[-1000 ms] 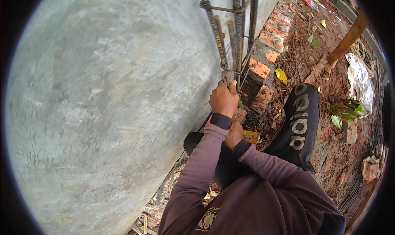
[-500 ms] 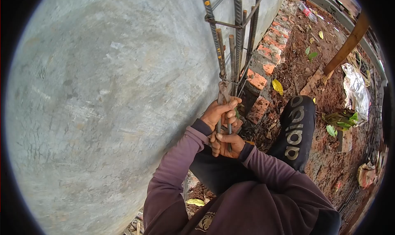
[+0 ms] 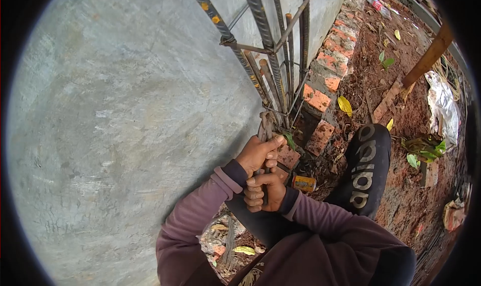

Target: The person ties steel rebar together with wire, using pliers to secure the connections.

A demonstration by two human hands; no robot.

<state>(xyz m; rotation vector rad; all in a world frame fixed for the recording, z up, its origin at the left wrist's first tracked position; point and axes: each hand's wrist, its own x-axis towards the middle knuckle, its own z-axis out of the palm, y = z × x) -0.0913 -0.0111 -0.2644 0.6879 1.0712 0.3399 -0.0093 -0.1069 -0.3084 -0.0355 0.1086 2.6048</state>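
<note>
My left hand (image 3: 258, 155) is wrapped round the upper part of the handles of long metal pincers (image 3: 266, 125). Just below it, my right hand (image 3: 265, 192) grips the same handles lower down, its fingers curled tight. The jaws of the pincers are at the foot of a steel rebar cage (image 3: 265, 35), by a wire tie around the bars; whether they bite the wire is too small to tell. Most of the handle length is hidden by my fingers.
A smooth grey concrete wall (image 3: 125, 135) fills the left side. Bricks (image 3: 320, 137) run along its base on the right. My bent knee (image 3: 368, 170) is close by. A small yellow-orange box (image 3: 303, 183), a wooden stake (image 3: 428, 55) and silver sheeting (image 3: 443, 108) lie or stand on soil.
The pincer handles have come closer together and my fingers have closed further round them. Both hands and the pincers have shifted slightly left and down in view. The rebar cage appears more tilted.
</note>
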